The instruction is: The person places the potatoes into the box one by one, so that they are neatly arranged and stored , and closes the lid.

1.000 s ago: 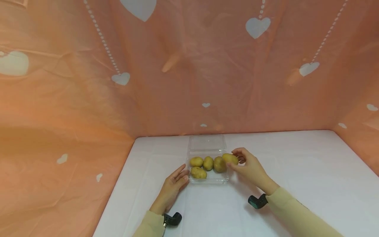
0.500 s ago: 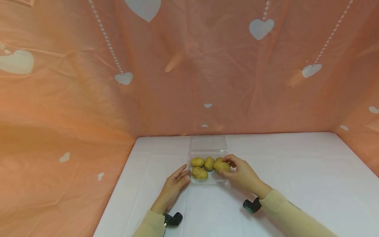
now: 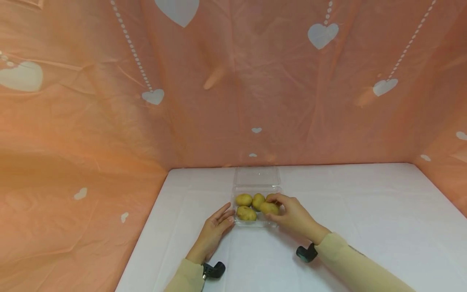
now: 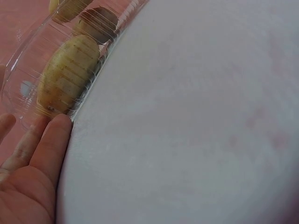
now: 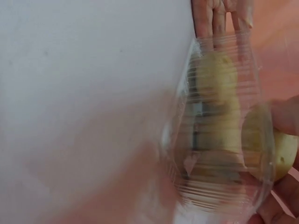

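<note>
A clear plastic clamshell box lies on the table with its lid folded back. Inside it are several yellow-brown potatoes, among them one at the back left and one at the front left. My right hand holds another potato between thumb and fingers, over the right part of the box. It partly covers a potato at the back right. My left hand rests beside the box, its fairly straight fingertips at the left wall.
The box stands on a white-covered table, near its far edge. Behind and to the left hangs an orange sheet with white hearts. Each wrist carries a black camera, one on the left and one on the right.
The right hand has moved left and toward the front of the box, carrying its potato from the right edge to over the inside. The left hand has stayed at the box's left wall.
</note>
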The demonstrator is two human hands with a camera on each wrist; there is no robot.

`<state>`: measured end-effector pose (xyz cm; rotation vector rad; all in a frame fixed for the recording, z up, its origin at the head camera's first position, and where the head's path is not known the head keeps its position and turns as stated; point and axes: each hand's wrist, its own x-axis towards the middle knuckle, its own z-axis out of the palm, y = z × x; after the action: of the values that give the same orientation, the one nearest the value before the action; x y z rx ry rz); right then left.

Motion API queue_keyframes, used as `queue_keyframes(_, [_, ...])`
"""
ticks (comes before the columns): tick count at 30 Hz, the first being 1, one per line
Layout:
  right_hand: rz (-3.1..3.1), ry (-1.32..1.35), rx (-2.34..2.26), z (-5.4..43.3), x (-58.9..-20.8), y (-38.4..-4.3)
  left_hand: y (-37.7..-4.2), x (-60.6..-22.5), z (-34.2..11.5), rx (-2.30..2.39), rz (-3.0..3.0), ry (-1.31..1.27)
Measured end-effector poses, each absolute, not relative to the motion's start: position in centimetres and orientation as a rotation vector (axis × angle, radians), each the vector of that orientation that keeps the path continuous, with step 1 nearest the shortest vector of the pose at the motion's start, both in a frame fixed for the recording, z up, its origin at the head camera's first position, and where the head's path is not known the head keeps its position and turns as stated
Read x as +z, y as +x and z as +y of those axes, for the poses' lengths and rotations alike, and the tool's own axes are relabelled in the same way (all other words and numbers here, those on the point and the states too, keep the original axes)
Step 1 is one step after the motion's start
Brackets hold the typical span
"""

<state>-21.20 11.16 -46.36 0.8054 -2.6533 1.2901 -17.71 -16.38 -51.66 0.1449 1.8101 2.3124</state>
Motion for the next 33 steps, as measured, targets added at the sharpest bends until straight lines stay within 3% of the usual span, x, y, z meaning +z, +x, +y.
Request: queue_keyframes(33, [-2.855, 0.919, 0.976, 9.9, -45.3, -22.0, -17.7, -51.6, -16.2, 2.293, 1.828, 0.129])
